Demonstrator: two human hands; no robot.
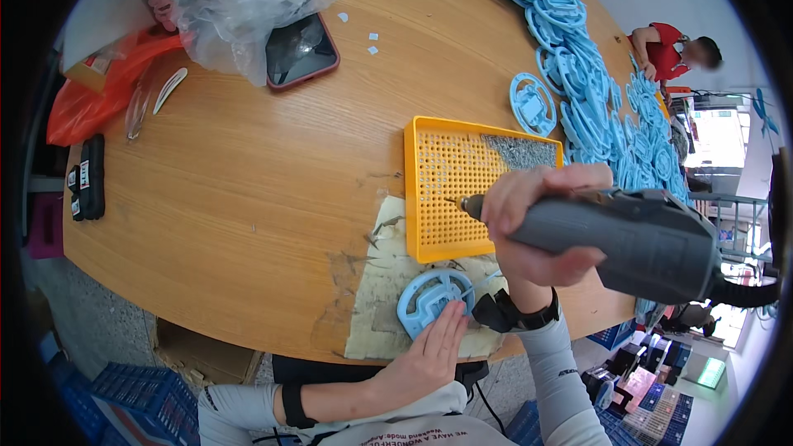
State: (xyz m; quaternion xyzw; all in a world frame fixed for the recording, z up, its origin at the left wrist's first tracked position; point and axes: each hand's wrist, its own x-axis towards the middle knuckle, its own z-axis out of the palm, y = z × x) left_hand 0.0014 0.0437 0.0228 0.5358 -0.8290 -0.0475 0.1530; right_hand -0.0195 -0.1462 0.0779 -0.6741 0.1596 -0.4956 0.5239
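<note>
My right hand (524, 219) is wrapped round a dark grey electric screwdriver (628, 239), which lies nearly level with its bit pointing left. The bit is over a yellow perforated tray (410, 190); whether it touches a screw is too small to tell. Loose small metal screws (524, 151) are heaped in the tray's far right corner, and others sit in its holes. In front of the tray, a light-blue round plastic part (406, 304) lies on a worn cloth mat (372, 326). My left hand (429, 355) rests stretched fingers on that part's near right side; its thumb is hidden.
A long pile of blue plastic parts (578, 91) runs along the right side, with one blue part (533, 105) lying beside it. At the back left are a phone (304, 51), clear plastic bags (239, 8) and a red bag (91, 103). Another person (669, 49) sits far right.
</note>
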